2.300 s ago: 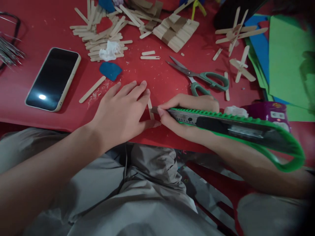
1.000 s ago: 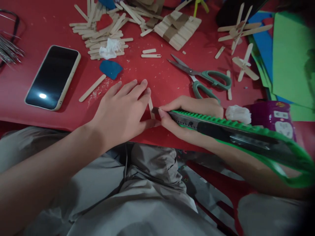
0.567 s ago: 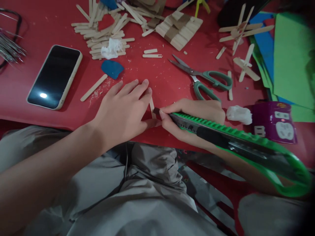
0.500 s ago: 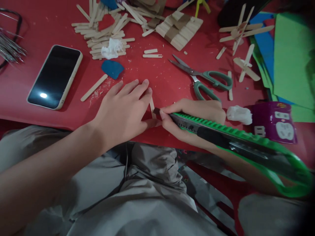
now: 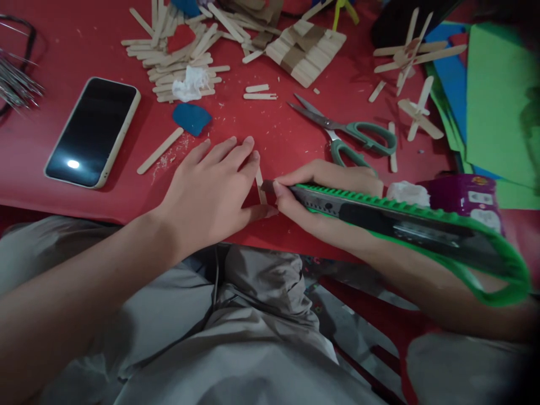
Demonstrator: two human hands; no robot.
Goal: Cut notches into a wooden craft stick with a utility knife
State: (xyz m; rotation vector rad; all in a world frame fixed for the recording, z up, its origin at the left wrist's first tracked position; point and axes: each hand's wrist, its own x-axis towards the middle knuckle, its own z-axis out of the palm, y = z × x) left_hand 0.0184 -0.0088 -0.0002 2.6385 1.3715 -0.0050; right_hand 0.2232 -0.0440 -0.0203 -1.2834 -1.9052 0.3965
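Gap btwn L hand & scissors; latter block fwd of R hand.

Head-worn view, forward and down

Dim, soft light, white glare on the phone, right corners dark

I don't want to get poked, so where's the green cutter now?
In the head view, the green cutter is right of centre, held in the right hand, its blade at the wooden stick by the left hand.
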